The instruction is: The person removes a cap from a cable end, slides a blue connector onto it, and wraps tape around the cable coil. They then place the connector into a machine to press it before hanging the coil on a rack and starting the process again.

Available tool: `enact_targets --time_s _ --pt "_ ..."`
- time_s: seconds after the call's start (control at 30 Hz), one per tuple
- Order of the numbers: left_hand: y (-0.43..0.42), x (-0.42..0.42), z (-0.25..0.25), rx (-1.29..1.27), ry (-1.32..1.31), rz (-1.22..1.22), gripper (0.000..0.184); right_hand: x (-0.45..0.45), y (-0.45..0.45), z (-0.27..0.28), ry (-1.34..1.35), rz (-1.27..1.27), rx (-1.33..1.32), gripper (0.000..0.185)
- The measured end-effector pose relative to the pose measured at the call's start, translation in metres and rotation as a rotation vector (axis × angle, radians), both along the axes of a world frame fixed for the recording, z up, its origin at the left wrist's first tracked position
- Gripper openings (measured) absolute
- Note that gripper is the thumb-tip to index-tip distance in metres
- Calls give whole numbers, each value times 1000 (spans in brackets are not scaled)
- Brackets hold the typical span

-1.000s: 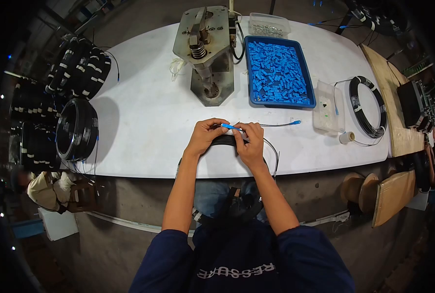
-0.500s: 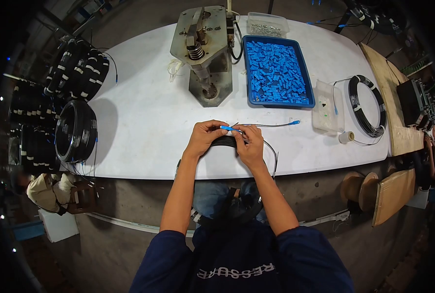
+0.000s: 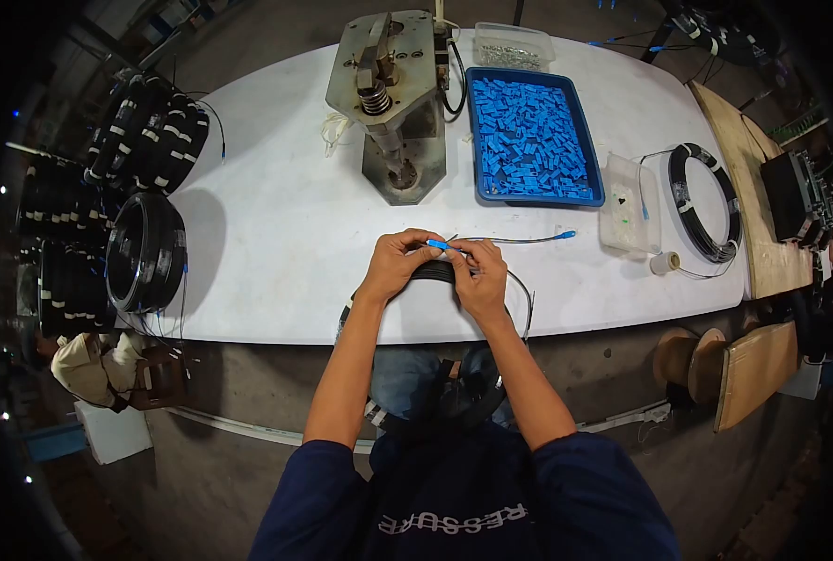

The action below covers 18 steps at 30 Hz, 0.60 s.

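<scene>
Left hand: from my remote seat I see the left hand with thumb and fingertips pinching the left end of a small blue connector.
Right hand: the right hand pinches the connector's right end; its fingers hide where any cable enters.
Connector: between both sets of fingertips, just above the table, in front of the press.
Coil: a black coil passes under the hands at the near edge.
Slip risk: I judge the connector could pop out if the two pinches push unevenly, since little of it shows between the fingers.
Bend risk: a sideways twist could kink a thin cable, and the coil could tug on it if it slid off the edge.
Snag risk: a forearm shifting right could catch the loose cable, which ends in a blue plug.
Blue tray: the tray holds a wide heap of blue pieces; a knock could spill them.
Far box: a clear box behind the tray holds small shiny bits.
Near box: a clear box right of the tray has a few dark and green specks inside, too small for me to name.
</scene>
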<state>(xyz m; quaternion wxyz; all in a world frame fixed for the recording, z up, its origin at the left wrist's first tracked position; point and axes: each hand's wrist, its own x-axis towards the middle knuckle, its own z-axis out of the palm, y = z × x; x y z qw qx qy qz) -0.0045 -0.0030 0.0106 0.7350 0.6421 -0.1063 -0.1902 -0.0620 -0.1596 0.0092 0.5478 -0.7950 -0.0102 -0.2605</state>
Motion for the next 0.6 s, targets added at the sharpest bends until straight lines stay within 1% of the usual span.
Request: enact_targets --time_s 0.2,0.27,0.37,0.43,0.5,0.57,0.6 --pt "0 1 1 -22 51 19 19 1 0 6 34 -30 9 10" --pt "0 0 0 -56 68 45 22 1 -1 10 57 -33 -57 12" --pt "-4 0 -5 -90 32 57 23 1 -1 7 -5 -34 -2 12" --pt "-19 -2 6 -138 41 35 24 0 -5 9 20 -57 7 11" --pt "-37 -6 13 -183 54 17 25 -1 -7 11 49 -52 245 10" --pt "-63 -10 15 -193 -20 81 25 -1 -14 -1 68 -65 283 12" --pt "-74 -11 18 -177 -11 66 25 0 -15 -2 28 -62 475 13"
